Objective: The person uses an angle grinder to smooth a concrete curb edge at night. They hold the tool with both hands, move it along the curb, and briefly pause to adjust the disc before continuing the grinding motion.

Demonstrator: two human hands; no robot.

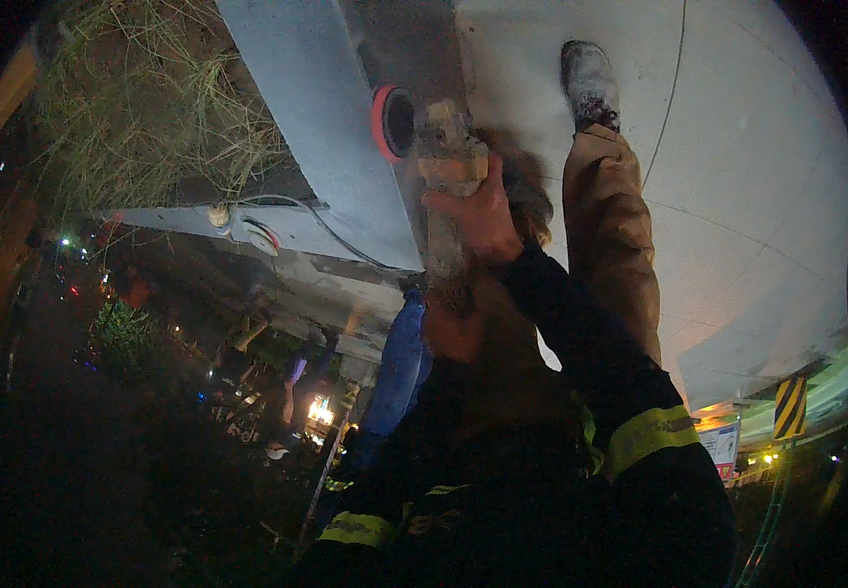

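Observation:
A dusty handheld power tool (451,162), grey and tan with a blocky head and shaped like an angle grinder, is in both my hands. My right hand (488,220) wraps round its body just below the head. Lower down, at the tool's rear end, my left hand (455,331) is closed round it, dim and partly in shadow. Beside the head, on the left, shows a round disc (395,122) with a red rim and dark face; I cannot tell whether it is fixed to the tool. A grey wall edge (321,108) runs close to the disc.
Dry grass (169,118) lies beyond the grey edge. A cable (336,230) and another round disc (261,235) rest on a ledge. My shoe (591,83) stands on a pale surface (738,147). Blue cloth (399,363) is near my left arm. A striped sign (790,409) stands right.

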